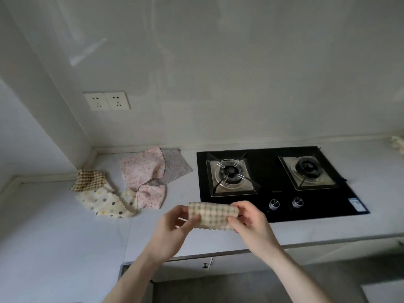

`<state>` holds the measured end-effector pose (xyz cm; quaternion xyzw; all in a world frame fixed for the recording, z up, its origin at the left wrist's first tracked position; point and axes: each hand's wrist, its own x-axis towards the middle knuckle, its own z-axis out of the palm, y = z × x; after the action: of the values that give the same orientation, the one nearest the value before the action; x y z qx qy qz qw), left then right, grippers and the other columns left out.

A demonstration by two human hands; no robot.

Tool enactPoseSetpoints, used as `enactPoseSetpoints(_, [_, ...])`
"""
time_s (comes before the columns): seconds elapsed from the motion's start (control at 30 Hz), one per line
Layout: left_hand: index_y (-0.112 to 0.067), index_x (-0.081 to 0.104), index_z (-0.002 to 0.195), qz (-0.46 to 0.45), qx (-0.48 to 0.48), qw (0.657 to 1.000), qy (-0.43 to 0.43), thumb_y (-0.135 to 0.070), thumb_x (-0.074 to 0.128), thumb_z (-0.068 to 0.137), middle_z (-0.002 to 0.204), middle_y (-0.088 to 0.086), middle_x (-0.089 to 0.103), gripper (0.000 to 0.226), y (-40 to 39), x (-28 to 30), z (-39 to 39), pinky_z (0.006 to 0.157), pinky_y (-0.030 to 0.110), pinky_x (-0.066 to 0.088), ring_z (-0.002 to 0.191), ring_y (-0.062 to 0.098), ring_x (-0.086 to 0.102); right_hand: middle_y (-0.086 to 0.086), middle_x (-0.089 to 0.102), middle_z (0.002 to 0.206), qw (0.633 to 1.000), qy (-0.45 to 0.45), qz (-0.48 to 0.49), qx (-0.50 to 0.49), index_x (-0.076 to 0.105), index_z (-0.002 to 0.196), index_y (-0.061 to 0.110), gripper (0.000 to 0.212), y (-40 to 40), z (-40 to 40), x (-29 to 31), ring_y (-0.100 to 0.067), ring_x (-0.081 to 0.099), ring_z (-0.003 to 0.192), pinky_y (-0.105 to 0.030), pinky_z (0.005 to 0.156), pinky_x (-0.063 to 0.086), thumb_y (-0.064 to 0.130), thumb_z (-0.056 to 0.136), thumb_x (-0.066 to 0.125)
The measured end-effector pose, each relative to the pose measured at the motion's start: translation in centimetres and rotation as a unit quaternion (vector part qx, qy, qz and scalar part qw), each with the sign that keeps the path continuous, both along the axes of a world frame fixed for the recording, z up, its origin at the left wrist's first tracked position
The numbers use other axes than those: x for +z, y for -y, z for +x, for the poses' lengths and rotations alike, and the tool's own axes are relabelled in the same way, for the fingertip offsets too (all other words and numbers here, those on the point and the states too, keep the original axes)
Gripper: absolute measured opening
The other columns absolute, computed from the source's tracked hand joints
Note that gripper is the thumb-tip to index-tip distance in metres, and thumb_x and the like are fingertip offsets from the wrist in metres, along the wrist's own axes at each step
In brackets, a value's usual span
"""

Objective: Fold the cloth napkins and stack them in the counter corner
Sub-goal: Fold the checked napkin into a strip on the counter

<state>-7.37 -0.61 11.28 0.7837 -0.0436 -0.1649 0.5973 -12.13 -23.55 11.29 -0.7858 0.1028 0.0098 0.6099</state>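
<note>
Lower centre of frame: checked napkin [213,216] held up above the counter [65,226] edge, stretched between both hands. Left hand [172,226] pinches its left end, thumb in front; right hand [251,221] pinches its right end, fingers curled. Unfolded napkins [131,184] lie centre left.

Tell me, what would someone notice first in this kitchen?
Probably the two hands, left hand and right hand, holding a folded checked napkin up in front of the black stove. Next, the colourful pile of loose napkins lying on the counter near the corner.
</note>
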Motion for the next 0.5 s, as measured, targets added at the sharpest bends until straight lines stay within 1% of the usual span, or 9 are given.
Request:
enactPoseSetpoints(0.07, [-0.028,0.067,0.08,0.008,-0.051,0.999,0.013,-0.027,0.071,0.096,0.08,-0.003,0.075,0.016,1.7,1.3,0.7,0.066,0.023,0.047,0.071,0.006,0.063,0.007,0.075,0.107,0.999,-0.003,-0.011,-0.033,0.067,0.113,0.026,0.027,1.7,-1.1,1.2,-0.011,0.071,0.096,-0.025,0.074,0.056,0.009,0.093,0.07])
enactPoseSetpoints(0.13, [-0.031,0.068,0.075,0.006,-0.084,0.996,0.031,-0.023,0.072,0.095,0.073,-0.007,0.071,0.022,3.8,2.6,1.5,0.063,0.02,0.044,0.068,0.005,0.061,0.011,0.074,0.109,0.998,-0.007,-0.026,-0.057,0.067,0.116,0.029,0.027,3.5,-2.0,2.2,-0.008,0.07,0.099,-0.026,0.076,0.057,0.014,0.093,0.071])
enactPoseSetpoints(0.17, [-0.029,0.069,0.077,0.004,-0.099,0.994,0.039,-0.022,0.072,0.095,0.073,-0.008,0.07,0.02,5.0,3.2,1.8,0.063,0.019,0.044,0.068,0.003,0.061,0.013,0.074,0.11,0.997,-0.008,-0.029,-0.07,0.066,0.116,0.03,0.027,4.5,-2.5,2.6,-0.007,0.07,0.1,-0.026,0.078,0.058,0.016,0.093,0.071])
enactPoseSetpoints(0.23, [-0.021,0.072,0.087,-0.005,-0.127,0.991,0.05,-0.023,0.069,0.097,0.078,-0.005,0.073,0.01,7.6,4.1,2.4,0.064,0.018,0.047,0.07,0.004,0.065,0.015,0.073,0.11,0.995,-0.01,-0.025,-0.097,0.066,0.118,0.03,0.026,6.3,-3.3,3.3,-0.005,0.07,0.101,-0.024,0.078,0.057,0.019,0.095,0.07])
enactPoseSetpoints(0.3, [-0.017,0.072,0.097,-0.012,-0.156,0.986,0.06,-0.026,0.067,0.098,0.086,-0.002,0.075,0.011,10.3,4.7,2.7,0.066,0.021,0.052,0.074,0.009,0.069,0.015,0.073,0.112,0.992,-0.013,-0.011,-0.127,0.065,0.121,0.031,0.026,8.3,-4.0,3.8,-0.004,0.07,0.101,-0.022,0.076,0.056,0.023,0.096,0.068])
enactPoseSetpoints(0.37, [-0.016,0.071,0.101,-0.017,-0.185,0.98,0.067,-0.028,0.066,0.099,0.088,0.002,0.075,0.013,13.4,5.3,2.9,0.068,0.026,0.055,0.076,0.015,0.069,0.015,0.072,0.113,0.988,-0.024,0.003,-0.155,0.063,0.123,0.034,0.028,10.4,-4.8,4.0,-0.003,0.07,0.1,-0.021,0.075,0.055,0.03,0.096,0.068])
enactPoseSetpoints(0.43, [-0.015,0.071,0.1,-0.022,-0.219,0.972,0.075,-0.027,0.066,0.099,0.084,0.004,0.074,0.013,16.6,5.8,2.8,0.067,0.024,0.053,0.071,0.012,0.066,0.017,0.072,0.111,0.983,-0.037,0.01,-0.181,0.063,0.121,0.036,0.026,12.9,-5.9,4.0,-0.002,0.07,0.096,-0.021,0.074,0.054,0.037,0.095,0.067])
enactPoseSetpoints(0.5, [-0.015,0.071,0.1,-0.019,-0.25,0.964,0.085,-0.026,0.066,0.099,0.083,0.003,0.073,0.012,20.1,6.3,2.3,0.068,0.022,0.053,0.069,0.008,0.065,0.017,0.073,0.107,0.978,-0.037,0.014,-0.206,0.064,0.117,0.036,0.022,15.6,-7.3,3.9,0.0,0.07,0.091,-0.019,0.071,0.054,0.04,0.096,0.067])
